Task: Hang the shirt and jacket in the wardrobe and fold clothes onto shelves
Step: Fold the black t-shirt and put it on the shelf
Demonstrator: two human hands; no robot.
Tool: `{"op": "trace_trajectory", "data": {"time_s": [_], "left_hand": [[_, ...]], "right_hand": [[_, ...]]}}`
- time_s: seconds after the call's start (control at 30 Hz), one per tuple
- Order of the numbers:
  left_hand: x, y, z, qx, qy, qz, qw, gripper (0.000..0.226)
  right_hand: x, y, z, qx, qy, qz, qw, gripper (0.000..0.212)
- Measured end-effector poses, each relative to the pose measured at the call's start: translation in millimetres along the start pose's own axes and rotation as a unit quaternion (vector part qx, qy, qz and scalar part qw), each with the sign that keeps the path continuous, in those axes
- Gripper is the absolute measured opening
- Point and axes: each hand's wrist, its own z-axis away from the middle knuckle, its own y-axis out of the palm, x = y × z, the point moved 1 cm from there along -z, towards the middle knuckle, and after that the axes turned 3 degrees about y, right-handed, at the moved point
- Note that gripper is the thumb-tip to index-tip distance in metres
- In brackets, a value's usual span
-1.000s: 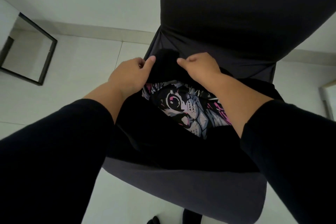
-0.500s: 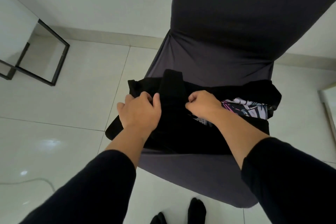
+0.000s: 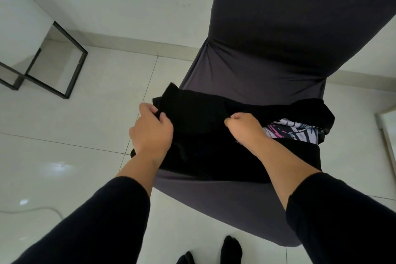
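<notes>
A black T-shirt (image 3: pixel 205 135) with a pink and white printed picture (image 3: pixel 293 133) lies partly folded on the seat of a chair (image 3: pixel 225 203) with a dark grey cover. My left hand (image 3: pixel 151 133) pinches the cloth at the shirt's left edge. My right hand (image 3: pixel 244 127) grips a fold near the middle, just left of the print. Most of the print is covered by black cloth; only a strip shows at the right.
The chair's tall back (image 3: pixel 289 34) rises ahead. A black metal frame (image 3: pixel 57 64) stands on the white tiled floor at the left. A pale cable (image 3: pixel 42 209) lies on the floor lower left. My feet in black socks (image 3: pixel 231 248) show at the bottom.
The black cloth has been folded over the print, which showed fully a second ago. Both hands have moved apart, the left one out to the shirt's left edge.
</notes>
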Motion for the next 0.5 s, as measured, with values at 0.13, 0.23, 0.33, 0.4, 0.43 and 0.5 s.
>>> {"op": "trace_trajectory", "data": {"time_s": [0.13,0.23,0.33,0.4,0.43,0.5], "left_hand": [[9.3,3.8,-1.7,-0.007,-0.006,-0.117,0.993,0.036],[15.1,0.4,-5.9,-0.084,-0.020,-0.113,0.990,0.034],[24.5,0.1,-1.4,-0.021,-0.061,-0.141,0.988,0.023],[30.0,-0.8,-1.3,0.015,-0.092,-0.142,0.985,0.022],[31.1,-1.3,-3.6,0.034,-0.107,-0.143,0.983,0.025],[32.9,0.7,-13.2,0.074,-0.129,-0.141,0.979,0.033]], "right_hand": [[15.0,4.6,-0.9,-0.046,-0.021,0.031,0.998,0.042],[15.5,2.4,0.6,-0.131,-0.059,0.025,0.989,0.041],[11.5,3.7,5.3,-0.101,-0.039,0.120,0.987,0.023],[8.8,5.8,8.7,-0.070,-0.022,0.171,0.983,0.011],[9.0,6.8,9.3,-0.072,-0.023,0.180,0.981,0.019],[13.1,7.3,9.0,-0.140,-0.052,0.188,0.971,0.028]]}}
